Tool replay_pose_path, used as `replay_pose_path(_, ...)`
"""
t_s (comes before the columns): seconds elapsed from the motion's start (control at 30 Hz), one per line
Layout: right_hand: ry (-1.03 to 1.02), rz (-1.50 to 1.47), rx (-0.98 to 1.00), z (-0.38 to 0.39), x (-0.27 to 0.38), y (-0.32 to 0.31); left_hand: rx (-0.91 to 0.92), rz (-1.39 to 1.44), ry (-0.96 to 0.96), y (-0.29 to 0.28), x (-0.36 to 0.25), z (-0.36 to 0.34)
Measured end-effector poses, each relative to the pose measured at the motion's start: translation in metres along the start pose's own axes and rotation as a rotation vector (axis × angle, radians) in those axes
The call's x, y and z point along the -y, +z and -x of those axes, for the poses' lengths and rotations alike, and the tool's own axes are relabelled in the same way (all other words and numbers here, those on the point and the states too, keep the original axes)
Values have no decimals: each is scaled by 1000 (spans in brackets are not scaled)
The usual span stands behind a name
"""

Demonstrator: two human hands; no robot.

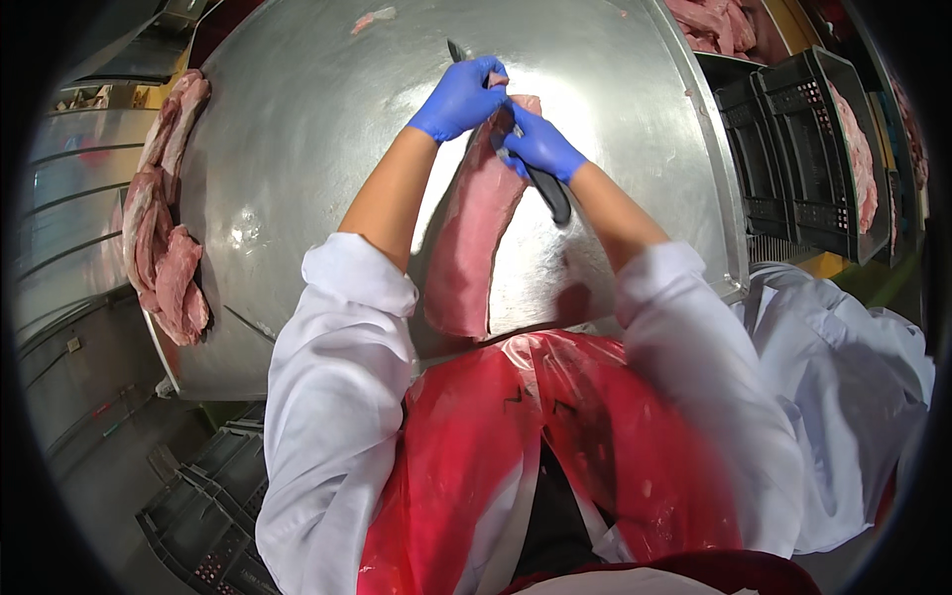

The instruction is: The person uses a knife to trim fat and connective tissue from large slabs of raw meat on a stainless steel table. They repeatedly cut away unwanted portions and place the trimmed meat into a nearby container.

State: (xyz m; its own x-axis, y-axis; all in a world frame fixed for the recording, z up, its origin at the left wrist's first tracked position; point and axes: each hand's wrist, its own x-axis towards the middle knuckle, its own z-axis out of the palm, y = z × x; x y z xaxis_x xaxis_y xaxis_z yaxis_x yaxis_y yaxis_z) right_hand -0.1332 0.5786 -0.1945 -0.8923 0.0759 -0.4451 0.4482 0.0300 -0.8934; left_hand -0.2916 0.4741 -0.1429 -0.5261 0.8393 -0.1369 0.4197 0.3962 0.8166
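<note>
A long pale-pink strip of meat, like a pork loin (471,233), lies lengthwise on the metal table before me. My left hand (462,97), in a blue glove, is closed on a small end of the meat at its far tip. Beside it, my gloved right hand (543,145) grips a knife (551,196), its black handle pointing back toward me. A dark tip shows just beyond my left hand, in line with that handle. Most of the blade is hidden by the hands and meat.
Several meat strips (164,218) are heaped along the table's left edge. A small scrap (374,19) lies at the far side. Dark plastic crates (783,149) stand right, with meat behind. Close on my right is a person's white sleeve (833,367). More crates (213,496) sit lower left.
</note>
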Motion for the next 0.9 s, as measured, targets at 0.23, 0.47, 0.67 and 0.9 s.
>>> replay_pose_path(0.23, 8, 206, 325, 114, -24, 48, -156, 330, 101, -48, -37, 28)
replay_pose_path(0.47, -74, -112, 62, 41, -19, 22, -580, 292, 203, -116, -123, 208)
replay_pose_path(0.67, -80, 13, 3, 88, -56, -1, -714, -86, -354, -115, -137, 536)
replay_pose_path(0.9, -302, 321, 27, 74, -40, 27, -492, -819, -1213, 8, -111, 649)
